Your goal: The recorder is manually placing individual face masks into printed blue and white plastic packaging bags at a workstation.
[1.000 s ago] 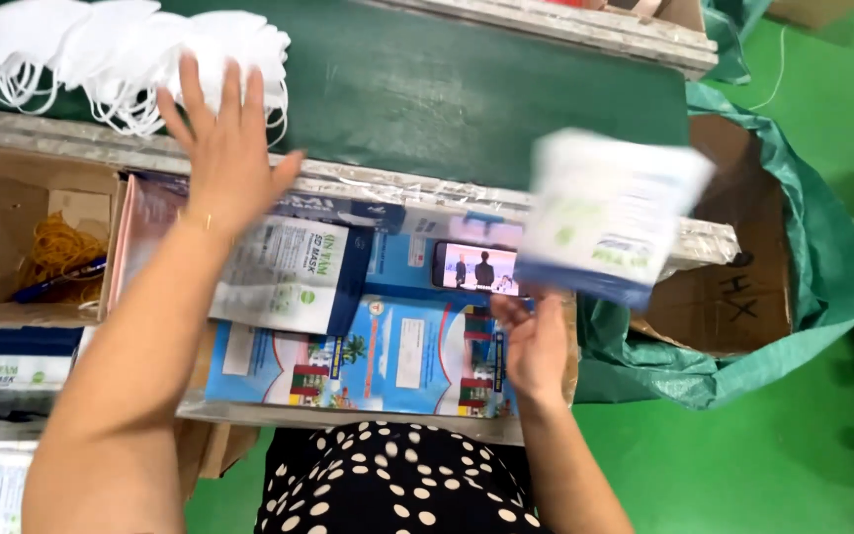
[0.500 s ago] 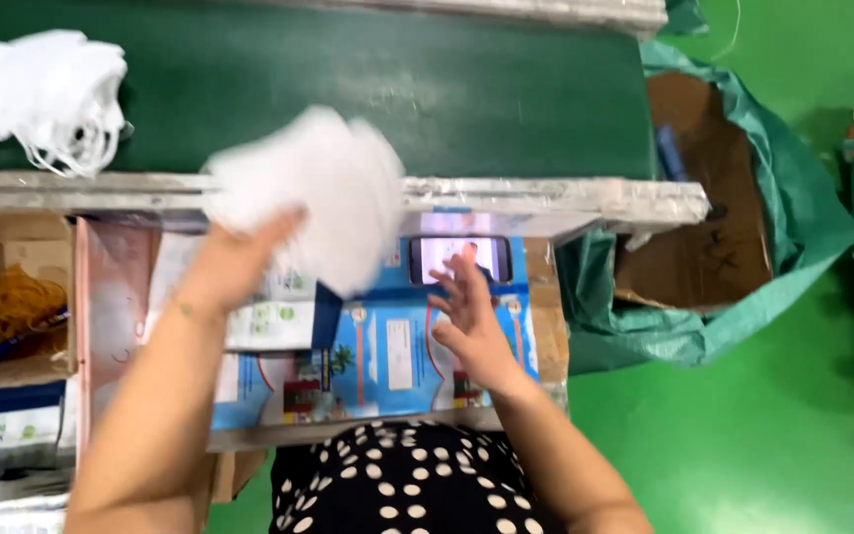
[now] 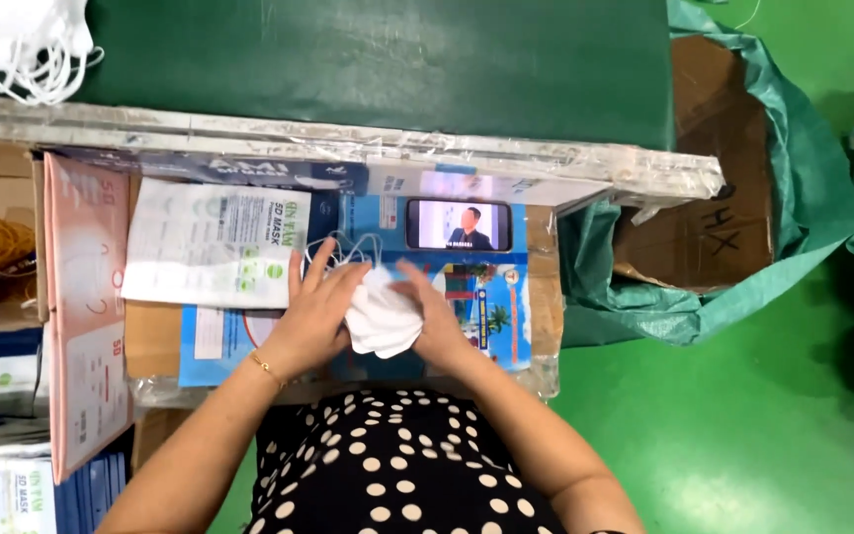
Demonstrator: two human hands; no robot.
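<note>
Both hands, left hand (image 3: 320, 309) and right hand (image 3: 437, 318), clasp folded white masks (image 3: 380, 318), partly hiding them.

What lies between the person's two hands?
In the head view, a folded white fabric mask stack sits between the left hand and right hand, both gripping it.

Both forearms extend forward from the torso and converge at the centre of the view. The left hand (image 3: 316, 314) lies palm-down, fingers spread and slightly curved, wrist straight — a thin gold bracelet sits on that wrist. The right hand (image 3: 434, 314) faces it, fingers bent inward, thumb side up. The two hands are pressed toward each other — fingertips nearly meeting. Both elbows are bent, upper arms close to the body.
</note>
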